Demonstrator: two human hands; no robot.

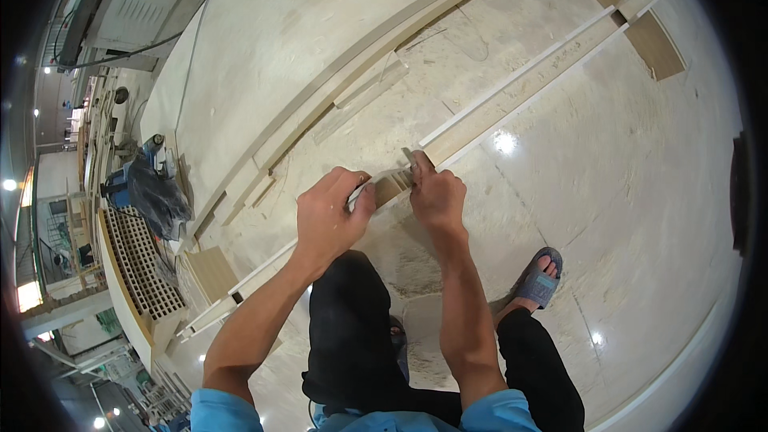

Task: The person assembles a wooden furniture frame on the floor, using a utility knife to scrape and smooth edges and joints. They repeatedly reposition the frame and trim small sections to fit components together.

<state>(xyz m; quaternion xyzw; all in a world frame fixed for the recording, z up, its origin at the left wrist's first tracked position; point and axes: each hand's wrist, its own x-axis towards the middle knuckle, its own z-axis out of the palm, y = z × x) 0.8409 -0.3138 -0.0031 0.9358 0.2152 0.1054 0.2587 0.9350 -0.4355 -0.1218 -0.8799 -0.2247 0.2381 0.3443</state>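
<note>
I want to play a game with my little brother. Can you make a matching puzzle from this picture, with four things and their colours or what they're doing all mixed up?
Things:
1. Right hand
2. Long wooden channel
3. Trousers
4. Sleeves

Clues:
A. Black
B. Light blue
C. Edged in white
D. Holding a thin flat piece

Right pairs: 1-D, 2-C, 3-A, 4-B

Floor (624,168): pale, dusty — faint seams
Far right: brown board (658,48)
Middle: white rails (518,76)
Left: thin wood strips (372,83)
</note>
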